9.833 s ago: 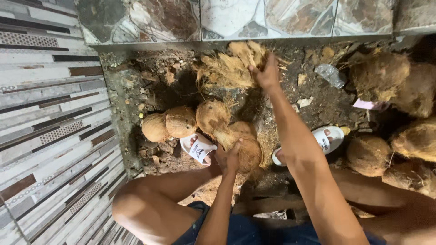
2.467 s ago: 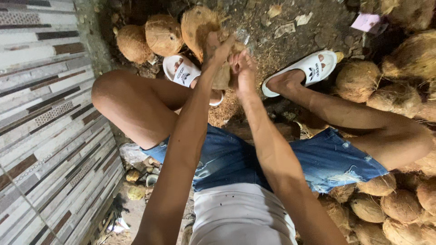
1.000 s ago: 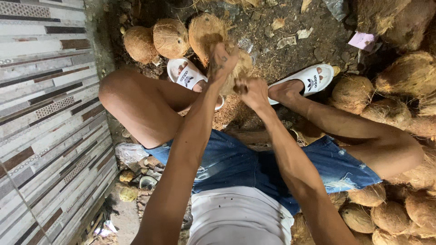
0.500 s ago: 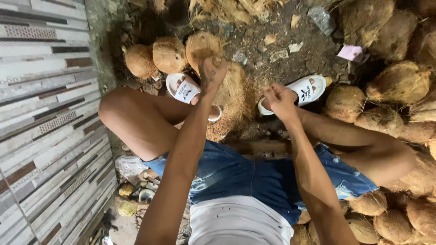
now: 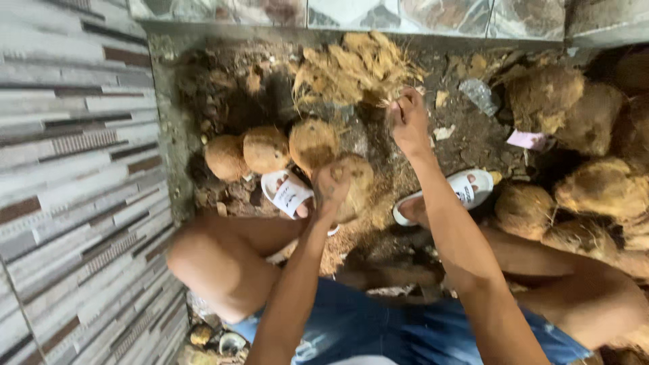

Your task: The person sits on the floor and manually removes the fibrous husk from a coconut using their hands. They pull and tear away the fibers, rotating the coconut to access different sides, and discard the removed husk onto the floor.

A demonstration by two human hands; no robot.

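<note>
Head view, looking down at a seated person with bare knees, blue denim shorts and white sandals. The left hand is closed over the near side of a husked coconut, fingers curled against its brown shell, holding it above the ground between the two feet. The right hand is stretched forward, well apart from that coconut, with fingers pinched together on a strip of fibrous husk; the strip touches the edge of the husk pile, a heap of pale, stringy fibre lying on the dirt floor against the tiled wall base.

Three more husked coconuts lie in a row just beyond the left sandal, the rightmost one just beside the held coconut. The right sandal rests on the dirt near the right forearm. Unhusked coconuts, larger and shaggy, are stacked along the right edge of the view, some touching the right leg. A crumpled clear plastic scrap and a small pink scrap lie on the dirt between the husk pile and the stack. A striped tiled wall fills the left side.
</note>
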